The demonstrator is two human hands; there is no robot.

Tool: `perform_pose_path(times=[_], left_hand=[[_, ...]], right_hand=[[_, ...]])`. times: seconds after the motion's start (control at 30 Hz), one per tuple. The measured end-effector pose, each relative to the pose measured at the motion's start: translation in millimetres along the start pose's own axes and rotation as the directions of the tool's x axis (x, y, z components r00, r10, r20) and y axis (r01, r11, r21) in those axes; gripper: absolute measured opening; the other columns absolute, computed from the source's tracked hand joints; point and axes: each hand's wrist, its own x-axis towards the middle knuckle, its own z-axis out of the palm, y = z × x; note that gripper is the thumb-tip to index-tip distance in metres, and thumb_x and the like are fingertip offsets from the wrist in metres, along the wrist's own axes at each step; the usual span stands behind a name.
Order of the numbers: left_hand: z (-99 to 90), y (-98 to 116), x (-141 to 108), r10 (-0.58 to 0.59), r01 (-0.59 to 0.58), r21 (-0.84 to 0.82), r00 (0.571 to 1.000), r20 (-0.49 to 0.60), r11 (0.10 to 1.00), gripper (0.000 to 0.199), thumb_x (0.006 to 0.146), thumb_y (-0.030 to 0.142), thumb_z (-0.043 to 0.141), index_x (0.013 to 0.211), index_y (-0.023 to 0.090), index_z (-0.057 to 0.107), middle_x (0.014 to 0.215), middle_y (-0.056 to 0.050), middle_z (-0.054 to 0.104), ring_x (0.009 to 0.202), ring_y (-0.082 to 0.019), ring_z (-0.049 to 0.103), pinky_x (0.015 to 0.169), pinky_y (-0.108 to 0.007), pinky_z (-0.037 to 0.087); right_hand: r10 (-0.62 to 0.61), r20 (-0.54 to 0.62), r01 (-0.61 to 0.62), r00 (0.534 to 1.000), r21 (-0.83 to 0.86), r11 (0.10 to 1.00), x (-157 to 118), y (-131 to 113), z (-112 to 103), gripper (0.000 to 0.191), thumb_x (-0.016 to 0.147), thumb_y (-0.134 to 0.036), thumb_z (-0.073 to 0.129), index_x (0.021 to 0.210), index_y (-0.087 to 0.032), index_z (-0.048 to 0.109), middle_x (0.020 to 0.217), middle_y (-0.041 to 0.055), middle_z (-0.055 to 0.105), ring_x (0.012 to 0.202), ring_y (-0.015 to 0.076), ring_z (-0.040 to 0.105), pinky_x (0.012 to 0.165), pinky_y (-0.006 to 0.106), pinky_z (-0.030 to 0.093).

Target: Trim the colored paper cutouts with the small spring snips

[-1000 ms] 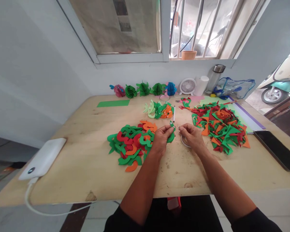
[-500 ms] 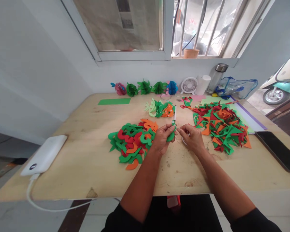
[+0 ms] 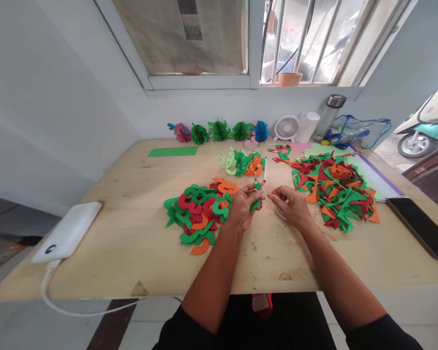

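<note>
Green cut paper point(image 3: 256, 204) is pinched in my left hand point(image 3: 245, 206), with a narrow tip standing up above the fingers. My right hand point(image 3: 289, 204) is close beside it, thumb and fingertips pressed together; what they hold, if anything, is too small to make out. A white ring, perhaps a tape roll point(image 3: 279, 213), shows partly under the right hand. Left of my hands lies a heap of curved green, red and orange paper cutouts point(image 3: 200, 214). Just beyond my hands a white marker point(image 3: 265, 170) lies by dotted green and orange paper pieces point(image 3: 243, 164).
Paper scraps point(image 3: 336, 187) are heaped at the right, beside a phone point(image 3: 421, 227). Folded paper figures point(image 3: 219, 130) line the wall. A small fan point(image 3: 286, 128), a bottle point(image 3: 327, 116) and a clear bag point(image 3: 361, 131) stand at the back. A power bank point(image 3: 67, 231) sits at the left.
The green paper has turned in my left hand, and its tip now points up and left. My right hand has stayed nearly in place, still pinched.
</note>
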Motion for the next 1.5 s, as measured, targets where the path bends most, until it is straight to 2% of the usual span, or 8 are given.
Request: perform_pose_path(times=[0.17,0.3,0.53,0.7,0.97,1.1,1.27,1.5], left_hand=[[4.0,-1.3,-1.7,0.168,-0.155,0.164,0.983,-0.068,0.974,0.036,0.055,0.026,0.078,0.087,0.014,0.065,0.058,0.002,0.059,0.052,-0.008,0.051,0.049,-0.02,0.035],[3.9,-6.4,-1.9,0.273,-0.249,0.311,0.961,-0.037,0.917,0.025,0.062,0.025,0.073,0.085,0.015,0.066,0.064,0.001,0.062,0.057,-0.008,0.053,0.053,-0.019,0.037],[-0.7,-15.2,0.1,0.34,-0.326,0.45,0.939,0.052,0.831,0.02,0.069,0.024,0.068,0.086,0.016,0.066,0.066,0.002,0.061,0.054,-0.008,0.051,0.051,-0.018,0.036],[0.3,-14.4,-0.1,0.318,-0.281,0.478,0.948,0.003,0.832,0.016,0.07,0.029,0.068,0.079,0.016,0.067,0.062,0.001,0.062,0.048,-0.008,0.05,0.048,-0.019,0.037],[5.0,-5.5,-0.4,0.218,-0.182,0.238,0.966,-0.138,0.954,0.022,0.064,0.033,0.073,0.065,0.013,0.064,0.059,-0.001,0.064,0.049,-0.008,0.054,0.052,-0.021,0.04],[4.6,-8.5,0.5,0.109,-0.1,0.074,0.987,-0.121,0.992,0.028,0.058,0.036,0.077,0.069,0.012,0.067,0.063,-0.003,0.066,0.062,-0.011,0.06,0.064,-0.024,0.046],[8.7,-12.9,-1.3,0.098,-0.095,0.033,0.991,-0.093,0.995,0.031,0.057,0.037,0.078,0.072,0.011,0.07,0.067,-0.005,0.068,0.071,-0.014,0.064,0.071,-0.026,0.047],[8.9,-17.5,0.6,0.08,-0.081,-0.015,0.995,-0.06,0.997,0.032,0.057,0.038,0.079,0.073,0.011,0.07,0.072,-0.007,0.069,0.077,-0.016,0.064,0.073,-0.026,0.047]], right_hand=[[0.118,0.069,-0.129,0.991,0.204,0.97,0.4,-2.1,-0.3,0.025,0.081,-0.042,0.053,0.073,-0.019,0.06,0.061,0.0003,0.055,0.056,0.0123,0.043,0.053,0.025,0.034],[0.162,0.141,-0.198,0.977,0.305,0.932,0.4,-5.3,2.2,0.026,0.077,-0.044,0.057,0.072,-0.019,0.06,0.06,-0.0006,0.052,0.055,0.0116,0.042,0.05,0.025,0.032],[0.252,0.151,-0.293,0.956,0.447,0.845,1.2,-4.2,6.6,0.024,0.071,-0.041,0.062,0.066,-0.02,0.052,0.056,-0.0037,0.044,0.052,0.0099,0.037,0.047,0.023,0.029],[0.272,0.173,-0.321,0.947,0.452,0.832,0.8,-3.3,7.0,0.021,0.07,-0.039,0.061,0.067,-0.019,0.054,0.056,-0.0035,0.045,0.051,0.009,0.036,0.045,0.023,0.028],[0.307,0.234,-0.386,0.922,0.533,0.752,0.8,-9.5,4.3,0.03,0.067,-0.047,0.064,0.065,-0.02,0.051,0.054,-0.0055,0.04,0.047,0.0077,0.03,0.044,0.023,0.023],[0.215,0.263,-0.329,0.941,0.546,0.771,-0.5,-11.5,4.1,0.03,0.069,-0.047,0.065,0.068,-0.019,0.055,0.063,-0.002,0.049,0.056,0.0099,0.04,0.051,0.023,0.03],[0.172,0.307,-0.319,0.936,0.537,0.781,-1.7,-3.6,11.4,0.029,0.07,-0.046,0.066,0.068,-0.019,0.057,0.063,-0.002,0.051,0.054,0.0093,0.039,0.05,0.023,0.029],[0.213,0.215,-0.292,0.953,0.473,0.831,-1.3,-4.1,11.6,0.029,0.071,-0.045,0.063,0.065,-0.017,0.059,0.057,-0.0025,0.049,0.052,0.0089,0.038,0.048,0.023,0.028]])
